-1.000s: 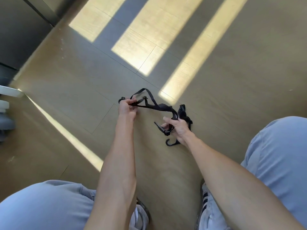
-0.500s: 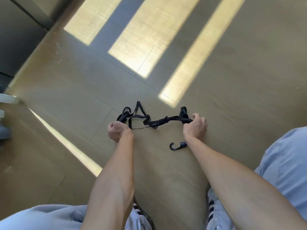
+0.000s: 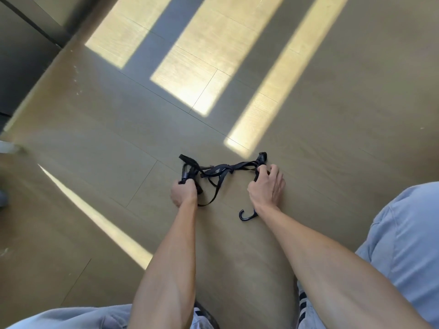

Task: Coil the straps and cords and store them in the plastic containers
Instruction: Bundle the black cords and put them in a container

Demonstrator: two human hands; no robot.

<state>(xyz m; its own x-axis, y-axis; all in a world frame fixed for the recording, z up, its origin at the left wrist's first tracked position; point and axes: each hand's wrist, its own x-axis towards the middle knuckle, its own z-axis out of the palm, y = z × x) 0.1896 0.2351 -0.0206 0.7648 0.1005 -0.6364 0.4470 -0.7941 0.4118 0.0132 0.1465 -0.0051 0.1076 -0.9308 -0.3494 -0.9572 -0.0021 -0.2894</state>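
In the head view, your left hand (image 3: 183, 192) is clenched around one bunched end of the black woven strap (image 3: 217, 171), and your right hand (image 3: 266, 186) grips the other end, near its far hook. The strap hangs knotted between them, low over the tan wood-look floor (image 3: 332, 115); a black plastic hook (image 3: 247, 215) dangles by your right wrist. Loosen the tangle first, then wind even loops. No container is visible.

Bright sun bars across dim floor (image 3: 332, 103) — soft blur, wide-angle bowed edges
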